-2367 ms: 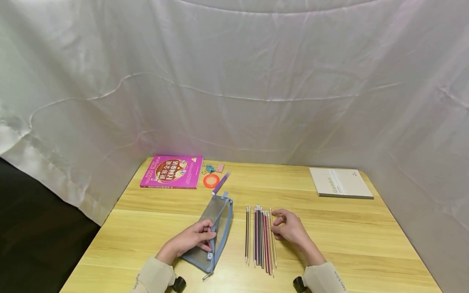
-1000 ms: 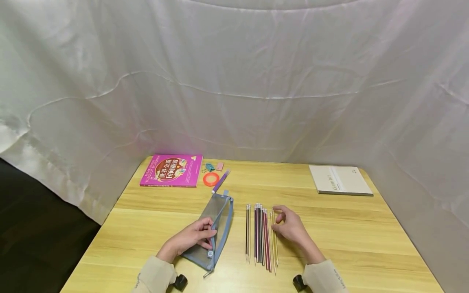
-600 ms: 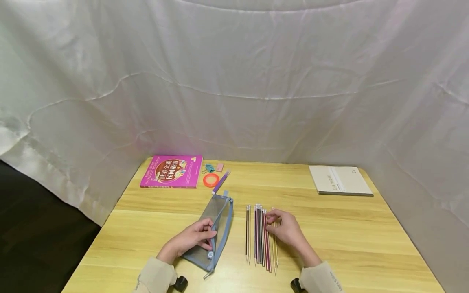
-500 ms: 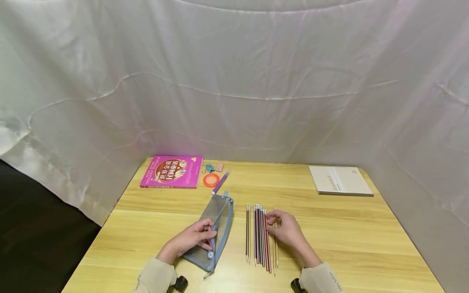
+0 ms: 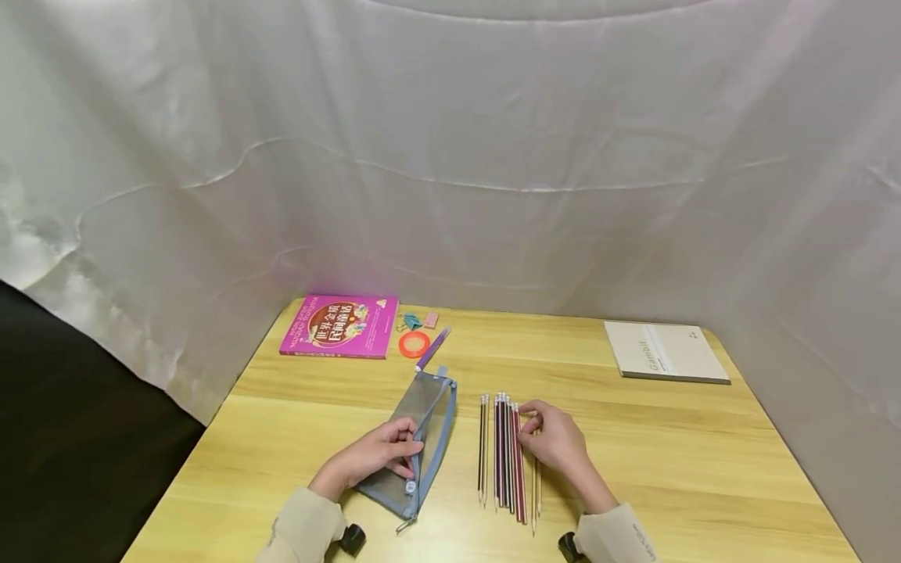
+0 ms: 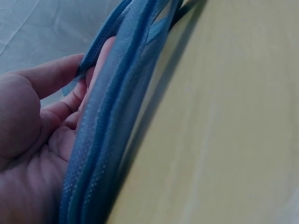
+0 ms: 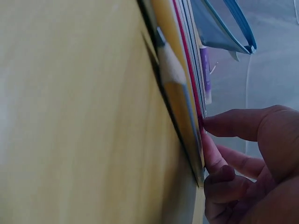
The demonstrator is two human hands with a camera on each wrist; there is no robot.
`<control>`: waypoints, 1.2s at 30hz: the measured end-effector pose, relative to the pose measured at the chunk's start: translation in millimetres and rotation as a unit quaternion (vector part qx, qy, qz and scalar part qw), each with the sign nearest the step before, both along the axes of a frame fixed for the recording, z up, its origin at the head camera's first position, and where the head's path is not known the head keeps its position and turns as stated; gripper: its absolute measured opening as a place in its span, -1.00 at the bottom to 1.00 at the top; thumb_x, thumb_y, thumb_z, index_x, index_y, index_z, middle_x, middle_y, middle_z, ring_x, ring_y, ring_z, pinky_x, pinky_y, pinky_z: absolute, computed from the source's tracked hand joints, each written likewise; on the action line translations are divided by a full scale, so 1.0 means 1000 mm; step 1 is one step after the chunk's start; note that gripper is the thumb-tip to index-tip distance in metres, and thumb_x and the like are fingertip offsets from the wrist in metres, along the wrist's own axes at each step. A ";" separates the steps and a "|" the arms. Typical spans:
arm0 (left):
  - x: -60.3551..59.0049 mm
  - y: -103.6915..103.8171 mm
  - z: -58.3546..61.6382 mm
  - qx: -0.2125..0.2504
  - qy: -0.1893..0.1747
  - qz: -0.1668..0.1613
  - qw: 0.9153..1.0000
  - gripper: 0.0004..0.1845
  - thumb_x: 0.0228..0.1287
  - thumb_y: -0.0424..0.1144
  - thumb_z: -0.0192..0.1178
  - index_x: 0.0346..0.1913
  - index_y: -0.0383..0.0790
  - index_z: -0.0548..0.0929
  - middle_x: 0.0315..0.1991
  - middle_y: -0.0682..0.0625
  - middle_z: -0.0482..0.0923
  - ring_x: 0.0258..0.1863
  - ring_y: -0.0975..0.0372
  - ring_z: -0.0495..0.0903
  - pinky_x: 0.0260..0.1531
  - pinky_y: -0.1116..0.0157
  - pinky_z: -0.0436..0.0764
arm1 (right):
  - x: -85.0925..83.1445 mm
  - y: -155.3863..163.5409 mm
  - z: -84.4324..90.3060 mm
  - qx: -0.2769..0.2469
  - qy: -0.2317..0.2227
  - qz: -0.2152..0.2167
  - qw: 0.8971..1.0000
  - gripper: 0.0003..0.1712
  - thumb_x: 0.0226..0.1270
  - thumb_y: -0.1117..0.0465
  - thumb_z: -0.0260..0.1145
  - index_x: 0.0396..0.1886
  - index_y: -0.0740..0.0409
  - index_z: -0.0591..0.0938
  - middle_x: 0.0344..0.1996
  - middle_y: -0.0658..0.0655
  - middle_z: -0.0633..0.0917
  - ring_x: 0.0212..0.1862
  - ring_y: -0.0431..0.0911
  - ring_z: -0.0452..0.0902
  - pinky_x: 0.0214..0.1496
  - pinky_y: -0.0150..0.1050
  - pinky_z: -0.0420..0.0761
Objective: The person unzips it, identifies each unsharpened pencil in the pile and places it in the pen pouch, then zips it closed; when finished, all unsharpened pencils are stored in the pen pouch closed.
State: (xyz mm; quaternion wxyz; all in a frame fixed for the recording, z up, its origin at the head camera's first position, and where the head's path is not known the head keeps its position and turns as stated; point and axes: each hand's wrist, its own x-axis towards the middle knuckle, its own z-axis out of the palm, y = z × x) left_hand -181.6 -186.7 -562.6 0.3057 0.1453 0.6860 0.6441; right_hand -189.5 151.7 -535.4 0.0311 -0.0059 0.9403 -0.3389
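**Right hand now on pencils, pouch held open**

Head: left hand (image 5: 376, 460) gripping pouch (image 5: 421, 438) near front edge of table (image 5: 669, 461), same as before. Right hand (image 5: 556, 440) shifted left since 2.4 s ago, from beside the pencils (image 5: 508, 457) to fingertips curled on the row's right side. Looks like a pick-up starting. Book (image 5: 340, 326) at far-left corner, notebook (image 5: 665, 351) far-right.

Left wrist: fingers (image 6: 70, 100) clamped on pouch's (image 6: 112, 126) zipper edge.

Right wrist: fingertips (image 7: 219, 126) pinching at pencils (image 7: 182, 88); none lifted yet.
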 end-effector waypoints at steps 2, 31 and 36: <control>-0.001 0.001 0.001 -0.001 0.000 0.002 1.000 -0.77 0.56 -0.20 0.17 -0.07 -0.31 0.41 -0.26 -0.05 0.49 -0.32 0.12 0.71 -0.19 0.17 0.83 | 0.000 -0.001 0.000 0.008 0.000 0.000 1.000 -0.49 0.11 0.28 0.53 0.12 0.07 0.70 -0.48 -0.13 0.68 -0.45 -0.21 0.53 -0.35 -0.28 0.52; -0.001 0.000 0.000 0.003 -0.006 0.001 1.000 -0.77 0.56 -0.21 0.17 -0.08 -0.31 0.40 -0.25 -0.04 0.51 -0.30 0.15 0.72 -0.21 0.21 0.83 | -0.007 -0.003 0.007 -0.064 -0.033 -0.010 0.997 -0.47 0.03 0.35 0.47 0.10 0.22 0.67 -0.60 0.00 0.68 -0.58 -0.14 0.56 -0.58 -0.33 0.51; -0.001 0.000 0.000 0.001 -0.004 -0.002 1.000 -0.78 0.57 -0.21 0.16 -0.08 -0.30 0.41 -0.25 -0.04 0.51 -0.29 0.14 0.72 -0.21 0.22 0.83 | -0.008 0.003 0.014 -0.106 -0.022 -0.020 0.994 -0.45 0.09 0.40 0.44 0.16 0.22 0.66 -0.55 0.04 0.70 -0.54 -0.10 0.61 -0.58 -0.35 0.56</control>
